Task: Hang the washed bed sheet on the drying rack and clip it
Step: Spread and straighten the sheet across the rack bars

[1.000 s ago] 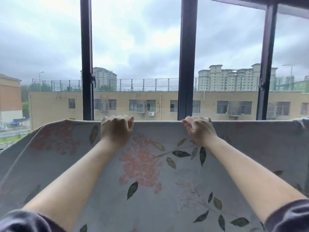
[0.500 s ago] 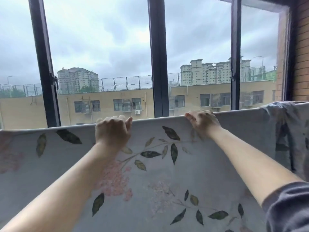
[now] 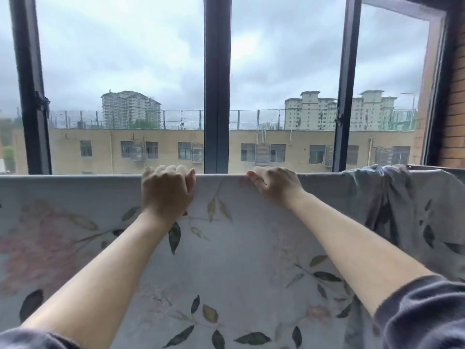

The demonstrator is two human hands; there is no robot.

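A pale grey bed sheet (image 3: pixel 239 253) printed with pink flowers and dark leaves hangs in front of me, its top fold running straight across the view. My left hand (image 3: pixel 167 192) grips that top fold left of centre, fingers curled over it. To its right, my right hand (image 3: pixel 275 187) holds the same fold, fingers hooked over the edge. The sheet bunches in dark folds (image 3: pixel 392 210) at the right end. The rack's bar lies hidden under the fold; only a thin edge (image 3: pixel 425 168) shows at far right. No clips are in view.
Directly behind the sheet stands a large window with dark frames (image 3: pixel 217 84). A brick wall (image 3: pixel 453 109) closes the right side. Yellow buildings and grey sky lie beyond the glass.
The view has swung to the right along the sheet, bringing its bunched right end and the brick wall into sight. Both hands keep their grip on the top fold and now sit closer together.
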